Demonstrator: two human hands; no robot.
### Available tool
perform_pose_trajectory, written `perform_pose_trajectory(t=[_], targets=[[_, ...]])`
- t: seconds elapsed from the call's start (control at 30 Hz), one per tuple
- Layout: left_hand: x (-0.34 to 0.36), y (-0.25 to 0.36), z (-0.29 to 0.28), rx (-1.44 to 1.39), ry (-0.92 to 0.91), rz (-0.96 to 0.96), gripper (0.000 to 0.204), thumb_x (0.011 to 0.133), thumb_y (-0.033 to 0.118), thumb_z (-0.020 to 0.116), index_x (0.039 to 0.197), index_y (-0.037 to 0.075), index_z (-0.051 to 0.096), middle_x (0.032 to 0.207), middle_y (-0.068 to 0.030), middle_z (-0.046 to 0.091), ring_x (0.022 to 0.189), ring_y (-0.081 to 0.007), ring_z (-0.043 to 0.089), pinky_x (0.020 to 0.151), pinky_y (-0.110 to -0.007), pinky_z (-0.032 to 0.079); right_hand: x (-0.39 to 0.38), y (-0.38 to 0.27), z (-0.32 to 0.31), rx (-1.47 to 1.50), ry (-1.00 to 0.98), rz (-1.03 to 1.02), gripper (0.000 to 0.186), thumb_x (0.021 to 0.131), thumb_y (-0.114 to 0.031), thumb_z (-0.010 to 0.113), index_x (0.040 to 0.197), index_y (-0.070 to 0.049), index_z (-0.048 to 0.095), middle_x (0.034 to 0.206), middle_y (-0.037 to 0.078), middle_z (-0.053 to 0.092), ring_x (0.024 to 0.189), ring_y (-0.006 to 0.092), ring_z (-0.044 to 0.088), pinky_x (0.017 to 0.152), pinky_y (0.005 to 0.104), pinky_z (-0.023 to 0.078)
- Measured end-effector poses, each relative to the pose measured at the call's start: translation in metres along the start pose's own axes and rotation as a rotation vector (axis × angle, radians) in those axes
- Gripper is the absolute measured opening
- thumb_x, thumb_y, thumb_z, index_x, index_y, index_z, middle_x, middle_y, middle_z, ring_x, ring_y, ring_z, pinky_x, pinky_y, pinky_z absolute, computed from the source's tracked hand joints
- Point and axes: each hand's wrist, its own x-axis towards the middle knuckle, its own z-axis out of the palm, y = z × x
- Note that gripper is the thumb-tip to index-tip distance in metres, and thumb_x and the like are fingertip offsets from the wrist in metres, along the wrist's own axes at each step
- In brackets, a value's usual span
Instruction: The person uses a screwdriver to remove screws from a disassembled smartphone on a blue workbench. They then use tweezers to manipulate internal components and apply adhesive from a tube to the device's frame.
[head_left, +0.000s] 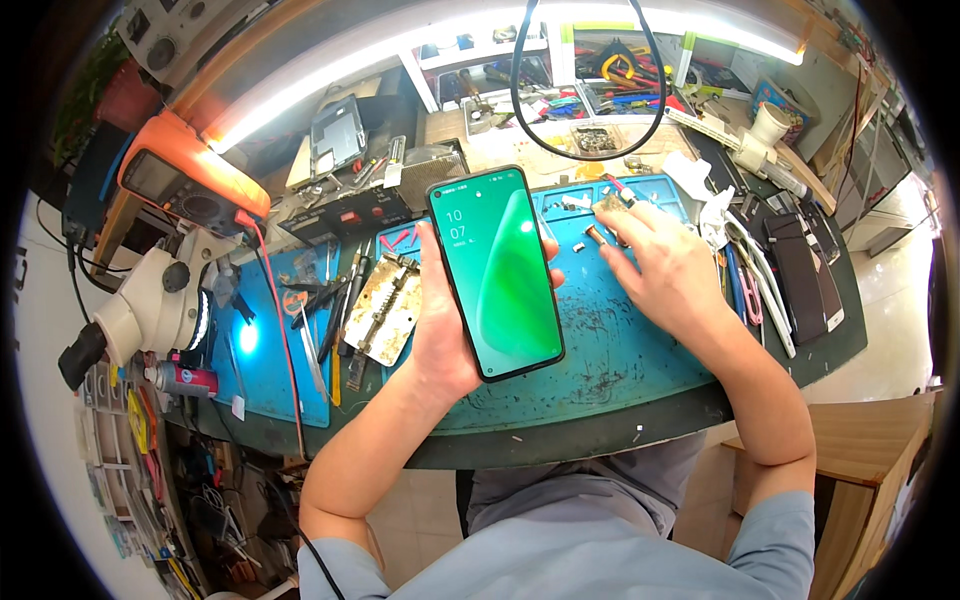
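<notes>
Here's the left hand point(443, 330) wrapped around the phone point(503, 280) mid-frame, green screen facing up, with the metal jig point(372, 325) near the hand's left side. Right of centre, the right hand point(662, 258) has its fingers bent over small parts point(576, 203), and whether it grips one I cannot tell; below, open mat point(625, 335) spreads between phone and right forearm point(752, 375), down toward the bench edge point(590, 435).

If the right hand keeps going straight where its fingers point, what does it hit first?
Probably the small silvery parts lying on the blue work mat, just ahead and to the left of the right hand. Fingertip height is unclear, so it might pass above them.
</notes>
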Motion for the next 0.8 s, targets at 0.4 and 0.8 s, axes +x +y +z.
perform_pose_trajectory(t=[0.4, 0.8], targets=[[-0.002, -0.008, -0.004, -0.04, -0.113, 0.08, 0.099, 0.099, 0.086, 0.022, 0.155, 0.008, 0.048, 0.147, -0.0156, 0.06, 0.128, -0.0322, 0.063, 0.112, -0.051, 0.051, -0.009, -0.048, -0.004, 1.331, -0.48, 0.371, 0.036, 0.102, -0.021, 0.076, 0.127, 0.003, 0.068, 0.103, 0.003, 0.073, 0.093, 0.008, 0.066, 0.083, 0.0284, 0.056], [-0.012, 0.057, 0.02, 0.214, 0.196, 0.697, 0.069, 0.111, 0.051, 0.048, 0.151, -0.005, 0.045, 0.148, -0.0218, 0.056, 0.138, -0.03, 0.053, 0.12, -0.046, 0.04, -0.03, -0.039, -0.033, -0.166, 0.174, -0.552, 0.028, 0.079, -0.012, 0.072, 0.106, -0.009, 0.075, 0.102, 0.002, 0.069, 0.091, 0.0164, 0.066, 0.069, 0.0321, 0.049]])
